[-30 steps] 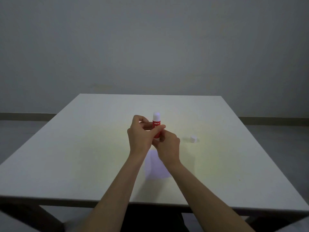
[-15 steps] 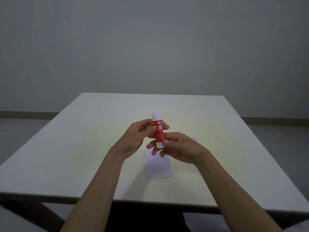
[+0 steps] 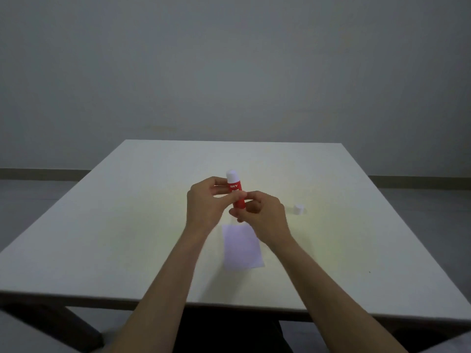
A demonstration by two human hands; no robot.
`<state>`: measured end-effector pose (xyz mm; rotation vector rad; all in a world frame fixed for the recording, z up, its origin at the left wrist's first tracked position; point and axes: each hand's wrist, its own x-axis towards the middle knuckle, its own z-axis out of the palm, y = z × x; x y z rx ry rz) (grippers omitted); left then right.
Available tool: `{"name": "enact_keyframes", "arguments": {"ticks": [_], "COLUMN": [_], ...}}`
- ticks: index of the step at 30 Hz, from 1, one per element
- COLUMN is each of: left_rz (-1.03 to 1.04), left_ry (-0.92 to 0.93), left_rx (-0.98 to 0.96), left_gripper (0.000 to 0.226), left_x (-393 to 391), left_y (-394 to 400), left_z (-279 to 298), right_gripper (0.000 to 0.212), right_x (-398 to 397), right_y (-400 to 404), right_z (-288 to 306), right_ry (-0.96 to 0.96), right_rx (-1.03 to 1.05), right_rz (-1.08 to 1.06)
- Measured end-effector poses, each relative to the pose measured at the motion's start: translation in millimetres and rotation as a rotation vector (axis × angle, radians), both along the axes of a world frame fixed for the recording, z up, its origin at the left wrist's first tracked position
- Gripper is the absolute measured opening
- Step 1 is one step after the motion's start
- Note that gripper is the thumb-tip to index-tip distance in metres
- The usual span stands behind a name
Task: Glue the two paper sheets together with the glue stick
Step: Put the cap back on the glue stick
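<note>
A red glue stick (image 3: 237,193) with a white top stands upright above the middle of the table, held between both hands. My left hand (image 3: 206,203) pinches its upper body between thumb and fingers. My right hand (image 3: 262,214) grips its lower end, which the fingers hide. The stick's white cap (image 3: 298,209) lies on the table to the right of my right hand. A white paper sheet (image 3: 242,247) lies flat on the table just below the hands; I can make out only one sheet.
The white table (image 3: 127,225) reaches from its front edge near my body to the grey wall. Grey floor shows on both sides of it, and dark table legs show below the front edge.
My hands have turned around the glue stick: the left wrist rotated so its back faces me, and the right hand curled in under the stick. The stick stays upright in about the same place.
</note>
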<state>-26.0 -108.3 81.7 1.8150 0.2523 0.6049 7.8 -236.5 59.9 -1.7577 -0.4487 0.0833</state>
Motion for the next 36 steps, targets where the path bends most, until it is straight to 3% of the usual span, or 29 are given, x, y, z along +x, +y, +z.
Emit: {"name": "enact_keyframes", "arguments": {"ticks": [2, 6, 11, 14, 16, 18, 20, 23, 27, 30, 33, 36], "left_rz": [0.174, 0.217, -0.290, -0.455, -0.392, -0.204, 0.038, 0.294, 0.341, 0.302, 0.269, 0.225], "left_ry": [-0.063, -0.115, 0.098, 0.122, 0.085, 0.059, 0.065, 0.015, -0.008, 0.005, 0.040, 0.080], "left_rx": [0.167, 0.164, -0.045, -0.039, -0.098, -0.124, 0.047, 0.277, 0.324, 0.449, 0.633, 0.752], "left_gripper": [0.023, 0.021, 0.015, 0.022, 0.019, 0.012, 0.009, 0.025, 0.031, 0.029, 0.020, 0.017], "left_x": [-0.8, 0.8, -2.0, -6.6, -8.1, -8.6, -6.1, -2.6, -1.7, -3.3, -4.9, -4.0], "left_y": [-17.6, -36.2, -9.3, 2.9, 1.2, -9.7, -21.7, -35.8, -35.4, -17.9, -1.0, 4.4], "left_z": [1.4, 2.9, 12.0, 13.1, 11.3, 9.5, 5.2, -1.0, -5.5, -9.4, -12.8, -16.7], "right_gripper": [0.015, 0.008, 0.045, 0.053, 0.052, 0.050, 0.048, 0.053, 0.067, 0.089, 0.069, 0.047], "right_x": [-8.6, -10.9, -7.4, -6.6, -8.0, -9.7, -10.0, -10.5, 3.6, 50.7, 83.9, 88.6], "right_y": [12.5, 18.5, 2.1, -3.2, -0.8, 4.4, 9.0, 12.5, 2.0, -37.5, -80.4, -94.0], "right_z": [-5.5, -6.1, 1.1, -1.5, -5.0, -8.9, -11.0, -15.8, -18.9, -16.5, -24.1, -37.4], "right_ry": [-0.139, -0.303, -0.159, -0.054, -0.065, -0.159, -0.248, -0.367, -0.465, -0.385, -0.275, -0.264], "right_rx": [-0.027, -0.046, 0.013, 0.043, 0.055, 0.030, -0.002, -0.071, -0.254, -0.718, -1.147, -1.185], "right_rz": [-0.200, -0.296, -0.056, 0.000, -0.006, -0.089, -0.190, -0.291, -0.138, -0.116, -0.159, -0.061]}}
